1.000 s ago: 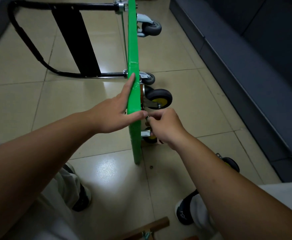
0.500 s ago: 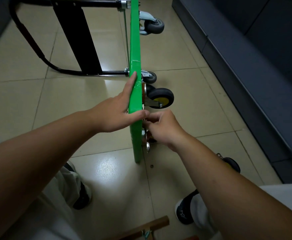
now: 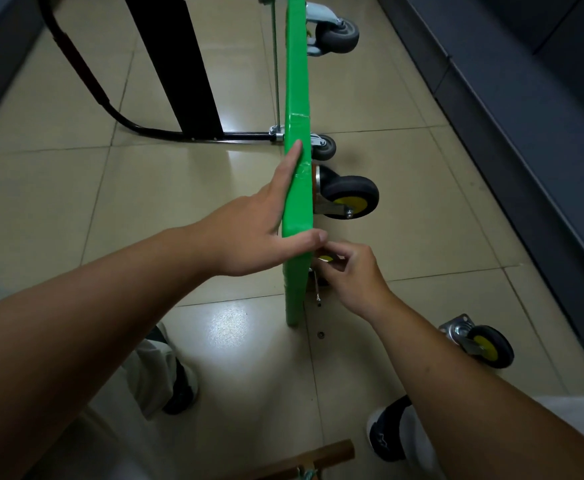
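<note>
Your left hand [image 3: 256, 233] braces the green cart deck [image 3: 297, 98], fingers straight. Your right hand [image 3: 353, 275] pinches the near caster [image 3: 325, 258], mostly hidden.

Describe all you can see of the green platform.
The green platform stands on edge on the floor, smooth, plastic-looking. Two grey casters and a black-and-yellow caster jut from its underside; a black handle extends from the other face. The left hand lies flat on that face, thumb over the top edge; the right hand works at the underside.
</note>
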`<move>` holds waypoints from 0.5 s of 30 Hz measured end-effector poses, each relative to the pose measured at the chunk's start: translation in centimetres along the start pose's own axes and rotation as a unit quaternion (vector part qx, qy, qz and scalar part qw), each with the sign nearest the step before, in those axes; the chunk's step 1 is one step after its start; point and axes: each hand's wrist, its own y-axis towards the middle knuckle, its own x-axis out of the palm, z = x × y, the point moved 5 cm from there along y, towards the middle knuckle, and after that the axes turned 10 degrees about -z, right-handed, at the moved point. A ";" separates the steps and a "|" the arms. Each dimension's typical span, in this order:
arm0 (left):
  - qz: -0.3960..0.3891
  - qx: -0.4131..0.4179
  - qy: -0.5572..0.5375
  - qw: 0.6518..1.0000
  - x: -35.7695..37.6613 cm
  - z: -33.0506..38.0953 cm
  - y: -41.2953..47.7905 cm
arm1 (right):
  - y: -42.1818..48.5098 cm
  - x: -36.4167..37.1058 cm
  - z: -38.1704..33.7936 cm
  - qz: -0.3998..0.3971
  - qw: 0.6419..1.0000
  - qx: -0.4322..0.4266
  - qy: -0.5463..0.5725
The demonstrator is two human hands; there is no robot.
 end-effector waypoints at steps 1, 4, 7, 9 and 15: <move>0.001 0.001 0.002 1.000 0.0 0.0 0.0 | 0.4 0.0 0.2 -0.001 1.000 -0.001 0.008; 0.004 0.003 0.005 1.000 0.0 -0.1 0.1 | 1.8 0.1 0.7 0.024 1.000 -0.013 -0.010; 0.009 0.004 0.003 1.000 -0.1 -0.1 0.0 | 2.7 0.4 1.4 0.036 0.999 -0.018 -0.005; 0.009 0.004 0.003 1.000 -0.2 0.0 -0.1 | 2.9 0.3 1.7 0.041 0.999 -0.014 -0.019; -0.001 0.006 -0.005 1.000 -0.1 -0.1 -0.1 | 0.6 -0.6 3.3 0.033 0.985 0.023 -0.168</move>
